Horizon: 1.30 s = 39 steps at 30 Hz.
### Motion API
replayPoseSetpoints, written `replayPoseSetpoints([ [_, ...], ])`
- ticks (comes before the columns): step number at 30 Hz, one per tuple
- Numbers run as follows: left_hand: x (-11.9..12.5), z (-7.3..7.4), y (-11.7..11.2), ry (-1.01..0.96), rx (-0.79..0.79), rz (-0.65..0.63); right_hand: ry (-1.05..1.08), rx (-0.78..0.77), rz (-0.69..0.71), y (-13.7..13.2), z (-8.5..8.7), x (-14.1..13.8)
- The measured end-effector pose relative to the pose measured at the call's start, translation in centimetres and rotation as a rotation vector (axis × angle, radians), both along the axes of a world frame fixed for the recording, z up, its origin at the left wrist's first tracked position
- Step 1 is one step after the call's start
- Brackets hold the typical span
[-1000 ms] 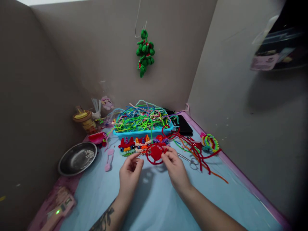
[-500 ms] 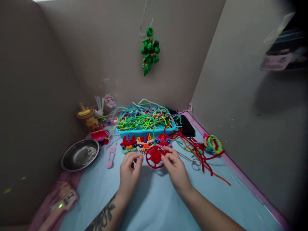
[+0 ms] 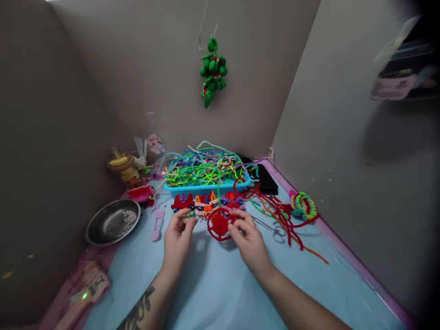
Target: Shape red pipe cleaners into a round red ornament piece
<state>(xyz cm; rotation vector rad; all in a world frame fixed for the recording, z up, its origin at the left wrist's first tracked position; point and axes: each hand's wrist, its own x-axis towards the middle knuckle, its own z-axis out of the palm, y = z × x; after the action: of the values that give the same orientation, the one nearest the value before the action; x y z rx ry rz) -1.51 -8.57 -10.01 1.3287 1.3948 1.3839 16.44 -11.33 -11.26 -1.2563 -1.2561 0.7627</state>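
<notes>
A red pipe-cleaner piece (image 3: 220, 222), a round centre joined by short spokes to an outer ring, hangs over the table. My right hand (image 3: 248, 240) pinches its right edge between thumb and fingers. To its left, my left hand (image 3: 178, 238) is apart from the ring, fingers curved and thumb separated, with nothing visible in them. Just behind the piece sit three fuzzy pipe-cleaner faces: a red and teal one (image 3: 183, 204), an orange and cream one (image 3: 206, 205) and a red and purple one (image 3: 233, 200). A green stem (image 3: 219, 188) runs upright behind the ring.
A blue tray (image 3: 206, 188) heaped with pipe cleaners stands at the back. On the right lie scissors (image 3: 278, 234), loose red pipe cleaners (image 3: 288, 224) and a black phone-like slab (image 3: 267, 179). A metal bowl (image 3: 103, 224), pink clip (image 3: 157, 225) and pink glue gun (image 3: 82, 302) lie left.
My left hand has moved left, away from the red ring, and its thumb and fingers have spread somewhat. My right hand still holds the ring in nearly the same place.
</notes>
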Motion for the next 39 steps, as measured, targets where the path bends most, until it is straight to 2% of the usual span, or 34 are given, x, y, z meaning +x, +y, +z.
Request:
replayPoseSetpoints([
  [4, 0.8, 0.6, -0.8, 0.124, -0.035, -0.116, -0.016, -0.008, 0.027, 0.1, -0.1, -0.1],
  [7, 1.3, 0.7, -1.1, 0.133, -0.052, -0.21, -0.024, -0.028, 0.054, 0.2, -0.1, -0.1],
  [14, 1.9, 0.2, -1.4, -0.062, -0.134, -0.399, -0.083, -0.041, 0.111, 0.3, -0.3, -0.2],
  [18, 2.3, -0.3, -1.4, -0.188, -0.196, -0.452, -0.112, -0.028, 0.098, 0.3, -0.1, -0.2],
  [23, 3.0, -0.4, -1.6, -0.247, -0.214, -0.462, -0.095, -0.013, 0.073, 0.4, -0.2, -0.7],
  [27, 3.2, -0.2, -1.7, -0.261, -0.22, -0.399, -0.082, -0.007, 0.06, 0.7, -0.7, -0.7],
  [30, 3.0, -0.1, -1.6, -0.246, -0.225, -0.359, -0.081, 0.036, -0.017, 0.8, -0.7, -0.1],
  [34, 2.6, -0.5, -1.4, -0.16, -0.192, -0.333, -0.187, 0.131, -0.08, 0.7, 0.0, 0.7],
  [39, 2.4, -1.1, -1.6, 0.02, -0.126, -0.319, -0.303, 0.2, -0.003, 0.4, 0.2, 0.9],
])
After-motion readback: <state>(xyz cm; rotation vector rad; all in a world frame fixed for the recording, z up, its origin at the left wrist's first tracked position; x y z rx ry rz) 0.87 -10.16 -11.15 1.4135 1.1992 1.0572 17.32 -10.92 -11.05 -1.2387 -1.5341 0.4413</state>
